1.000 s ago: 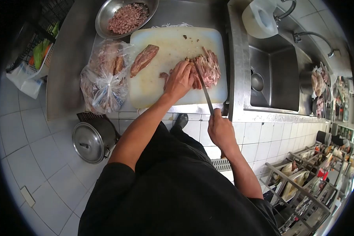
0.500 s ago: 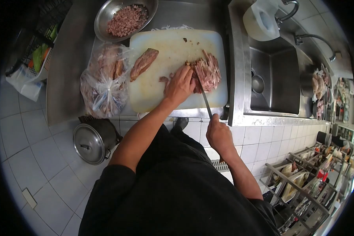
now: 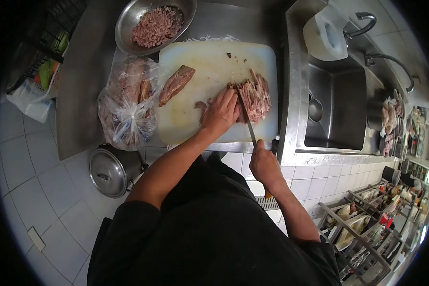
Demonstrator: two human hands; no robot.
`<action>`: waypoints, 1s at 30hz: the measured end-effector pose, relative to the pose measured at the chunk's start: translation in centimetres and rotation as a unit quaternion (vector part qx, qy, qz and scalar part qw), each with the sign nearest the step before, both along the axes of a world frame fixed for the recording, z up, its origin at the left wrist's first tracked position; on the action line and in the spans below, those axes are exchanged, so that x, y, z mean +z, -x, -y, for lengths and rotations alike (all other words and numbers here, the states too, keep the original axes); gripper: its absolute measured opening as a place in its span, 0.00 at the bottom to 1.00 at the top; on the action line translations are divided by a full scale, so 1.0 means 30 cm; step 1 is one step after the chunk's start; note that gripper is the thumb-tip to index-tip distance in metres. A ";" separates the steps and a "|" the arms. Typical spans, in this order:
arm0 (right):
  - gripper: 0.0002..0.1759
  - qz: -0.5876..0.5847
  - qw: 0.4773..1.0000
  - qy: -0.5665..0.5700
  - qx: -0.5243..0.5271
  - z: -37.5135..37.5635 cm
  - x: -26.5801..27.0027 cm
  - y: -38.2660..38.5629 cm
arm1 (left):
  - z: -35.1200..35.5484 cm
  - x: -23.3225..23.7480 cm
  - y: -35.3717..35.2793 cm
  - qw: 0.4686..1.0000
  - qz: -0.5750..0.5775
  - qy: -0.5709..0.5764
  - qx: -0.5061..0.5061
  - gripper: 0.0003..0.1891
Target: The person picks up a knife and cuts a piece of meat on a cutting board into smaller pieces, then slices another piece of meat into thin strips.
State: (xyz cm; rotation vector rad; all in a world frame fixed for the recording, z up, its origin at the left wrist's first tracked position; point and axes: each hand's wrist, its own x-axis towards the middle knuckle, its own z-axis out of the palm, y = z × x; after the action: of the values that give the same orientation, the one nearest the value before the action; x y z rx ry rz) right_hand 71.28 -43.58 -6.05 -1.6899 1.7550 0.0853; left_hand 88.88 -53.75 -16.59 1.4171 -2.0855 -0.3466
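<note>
On a pale cutting board [image 3: 186, 119], my left hand [image 3: 221, 112] presses down on a piece of meat with its fingers curled together. My right hand [image 3: 265, 164] is wrapped round the handle of a long knife [image 3: 247, 116]. The blade lies right beside my left fingertips, at the edge of a heap of thin meat strips [image 3: 256, 97]. A whole chunk of meat [image 3: 176, 85] rests at the board's left side. Small scraps lie left of my left hand and near the board's top.
A metal bowl of diced meat [image 3: 157, 27] stands at the board's upper left. Below it sits a clear plastic bag of meat [image 3: 128, 105]. A sink [image 3: 336, 105] is at the right. A lidded pot [image 3: 108, 172] stands on the floor.
The head view has shifted, so the board and bowl appear slightly lower. The knife blade stays beside my left fingers, and both hands keep their grips.
</note>
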 end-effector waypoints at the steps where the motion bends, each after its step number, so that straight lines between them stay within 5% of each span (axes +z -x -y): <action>1: 0.11 0.003 1.000 0.008 0.003 0.014 -0.017 -0.003 | 0.002 0.011 -0.002 1.000 0.004 0.008 -0.001 0.22; 6: 0.12 -0.013 0.999 0.040 0.014 0.067 -0.138 -0.047 | 0.007 -0.017 -0.004 0.999 0.011 0.038 0.019 0.23; 12: 0.15 0.015 0.998 0.055 0.007 0.157 -0.135 -0.058 | 0.009 -0.038 0.005 0.997 0.000 0.075 0.009 0.21; 19: 0.16 -0.004 1.000 0.013 -0.003 -0.025 -0.101 0.005 | -0.011 -0.022 0.005 0.997 0.012 0.072 0.034 0.20; 30: 0.10 0.015 0.992 0.129 -0.011 0.011 -0.080 -0.016 | -0.005 -0.004 -0.008 0.996 -0.078 0.023 0.028 0.18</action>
State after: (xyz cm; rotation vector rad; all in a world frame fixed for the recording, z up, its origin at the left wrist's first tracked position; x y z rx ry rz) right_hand 71.75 -43.91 -8.45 -1.8416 1.8242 -0.1823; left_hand 89.13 -53.62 -16.71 1.3738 -1.9119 -0.3721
